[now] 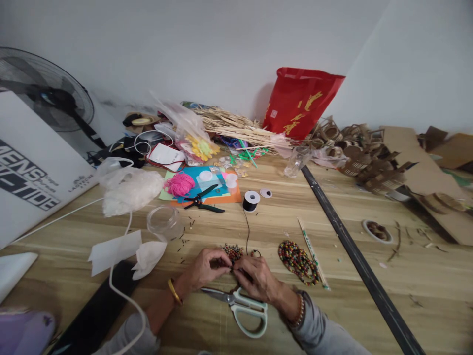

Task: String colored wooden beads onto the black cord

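Observation:
My left hand (209, 268) is closed in a pinch, its fingertips meeting those of my right hand (258, 277). What the left fingers hold is too small to make out. A thin black cord (248, 229) runs from a spool (251, 202) down to my right hand, whose fingers are pinched on it. Just beyond the fingertips lies a pile of loose brown and coloured beads (232, 252). Below the hands rest pale-handled scissors (248, 310), partly under the right hand. To the right lies a coiled string of multicoloured beads (298, 262).
Pliers (201, 201) and pink yarn (180, 184) lie on coloured paper beyond the hands. A clear jar (162, 222) and a white cable (118, 291) are at left. A dark strip (347, 246) crosses the table at right. Woven pieces (369, 165) and a red bag (301, 101) stand behind.

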`<state>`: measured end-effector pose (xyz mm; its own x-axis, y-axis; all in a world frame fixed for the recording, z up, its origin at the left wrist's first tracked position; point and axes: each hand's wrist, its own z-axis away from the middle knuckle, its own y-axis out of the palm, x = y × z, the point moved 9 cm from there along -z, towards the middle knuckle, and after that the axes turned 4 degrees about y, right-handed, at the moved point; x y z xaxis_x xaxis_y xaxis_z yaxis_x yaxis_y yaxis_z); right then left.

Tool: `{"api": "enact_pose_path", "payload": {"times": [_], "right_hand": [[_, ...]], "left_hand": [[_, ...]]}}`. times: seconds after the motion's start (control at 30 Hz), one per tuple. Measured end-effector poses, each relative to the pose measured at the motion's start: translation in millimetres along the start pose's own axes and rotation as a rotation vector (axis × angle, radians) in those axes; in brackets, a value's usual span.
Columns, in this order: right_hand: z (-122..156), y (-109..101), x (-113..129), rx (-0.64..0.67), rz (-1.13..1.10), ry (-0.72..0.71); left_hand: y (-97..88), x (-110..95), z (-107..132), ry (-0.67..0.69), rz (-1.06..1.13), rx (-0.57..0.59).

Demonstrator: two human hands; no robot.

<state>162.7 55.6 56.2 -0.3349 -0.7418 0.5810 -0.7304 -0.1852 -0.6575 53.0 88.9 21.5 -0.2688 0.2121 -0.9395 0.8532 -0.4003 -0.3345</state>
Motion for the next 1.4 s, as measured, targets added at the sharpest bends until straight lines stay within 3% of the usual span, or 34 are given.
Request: {"api": "enact_pose_path", "payload": {"times": [1.4], "right_hand": [[0.8, 4.3, -3.1, 0.022, -0.009, 0.019]], "left_hand": [[2.4, 6.4, 1.3, -0.040, 0.037, -0.013]]}}
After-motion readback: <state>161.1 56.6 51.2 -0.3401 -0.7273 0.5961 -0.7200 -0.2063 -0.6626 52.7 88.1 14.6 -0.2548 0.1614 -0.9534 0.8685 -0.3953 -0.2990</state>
